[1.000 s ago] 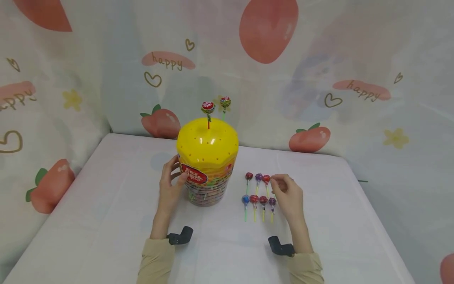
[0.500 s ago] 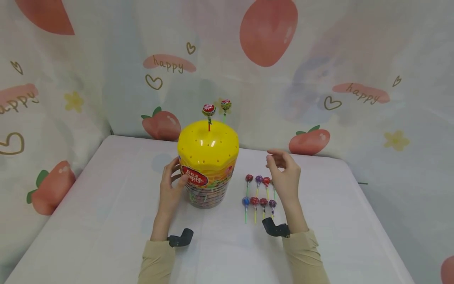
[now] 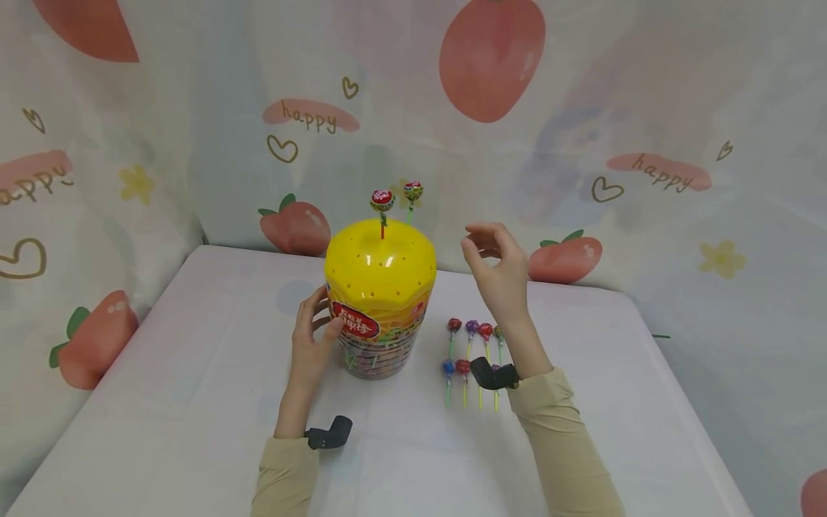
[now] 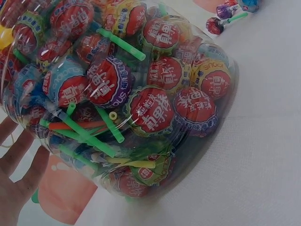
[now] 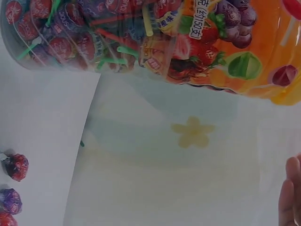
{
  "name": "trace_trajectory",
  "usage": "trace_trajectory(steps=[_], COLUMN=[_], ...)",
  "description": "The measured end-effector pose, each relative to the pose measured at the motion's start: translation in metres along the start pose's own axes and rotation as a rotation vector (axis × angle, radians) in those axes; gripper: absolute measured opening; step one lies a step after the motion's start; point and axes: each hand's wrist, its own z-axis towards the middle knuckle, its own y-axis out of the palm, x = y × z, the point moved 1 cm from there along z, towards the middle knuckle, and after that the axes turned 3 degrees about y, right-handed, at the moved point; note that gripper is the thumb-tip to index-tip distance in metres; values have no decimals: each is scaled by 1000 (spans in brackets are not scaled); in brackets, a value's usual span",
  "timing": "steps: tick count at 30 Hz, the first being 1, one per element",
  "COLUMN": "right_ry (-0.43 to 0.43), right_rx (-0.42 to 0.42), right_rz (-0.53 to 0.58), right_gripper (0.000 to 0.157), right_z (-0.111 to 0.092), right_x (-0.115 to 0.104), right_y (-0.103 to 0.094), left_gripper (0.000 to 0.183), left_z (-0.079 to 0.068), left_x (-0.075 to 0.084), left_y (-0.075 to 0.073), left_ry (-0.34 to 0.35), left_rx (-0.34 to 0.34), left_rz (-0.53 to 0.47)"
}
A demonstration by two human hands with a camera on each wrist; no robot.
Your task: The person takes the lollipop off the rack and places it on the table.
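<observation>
My left hand (image 3: 313, 346) holds the left side of a big clear lollipop jar (image 3: 381, 337), its thumb on the red label and its other fingers around the far side. The jar's yellow domed lid (image 3: 362, 269) is dotted with small holes. Two wrapped lollipops stand upright in it, one on a red stick (image 3: 382, 201) and one on a green stick (image 3: 413, 192). To the right of the jar my right hand (image 3: 504, 269) is raised, fingers bent and thumb apart from them. Nothing shows between its fingers; in the right wrist view only fingertips (image 5: 292, 193) appear.
Several wrapped lollipops (image 3: 463, 366) lie in two rows on the white tablecloth (image 3: 400, 445), right of the jar and partly behind the right wrist's black mount (image 3: 494, 375). Printed cloth walls (image 3: 400, 86) enclose the table at the back and sides.
My right hand has risen from beside the lollipop rows, moving up and slightly left toward the lid's height. A green-stick lollipop it covered now shows at the back row's end. The left hand keeps its place.
</observation>
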Motion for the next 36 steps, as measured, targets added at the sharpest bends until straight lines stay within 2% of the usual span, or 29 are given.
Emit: trace_trajectory(steps=[3,10,18,24,36], right_ry=[-30,-72,-123,-114,-122], right_rx=[-15,-70,-161,-215,-196], right_rz=[8,32,-16,-36,30], right_gripper=[25,29,39,44,34], right_z=[9,33,53,60,63], right_x=[-3,15,6,2,1], right_y=[6,20,31,39,50], left_gripper=[60,60,60,60,60], left_z=[0,0,0,-1,0], left_x=[0,0,2,0,-1], left_y=[0,1,1,0,1], left_ry=[3,10,-28,-43,21], left_rx=[3,3,1,-3,10], left_rz=[2,0,10,9,-3])
